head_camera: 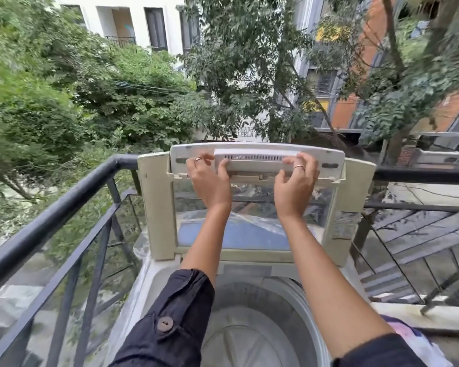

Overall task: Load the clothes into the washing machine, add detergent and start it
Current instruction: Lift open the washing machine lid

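At the top edge of the raised lid, both hands press on a pale slotted strip that runs across the lid's upper rail. The left hand has its fingers spread and curled over the strip's left end, thumb on its face, a ring on one finger. The right hand does the same at the right end, fingers bent over the rail, thumb below, also with a ring. Neither hand is closed into a fist; both pinch the strip against the lid. Whether the strip is loose or fixed to the lid cannot be told.

The lid stands upright, folded, its clear panel showing blue through it. Both forearms reach out over the open washing machine, whose drum lies directly below the arms, well beneath the hands and nearer the person. No clothes show inside the drum. The left arm wears a dark rolled sleeve with a brown button.

At the lower right edge, beside the right forearm, a patch of pale patterned cloth shows, mostly cut off.

A black railing runs along the left side of the machine and continues behind the lid to the right. Beyond it are trees and buildings.
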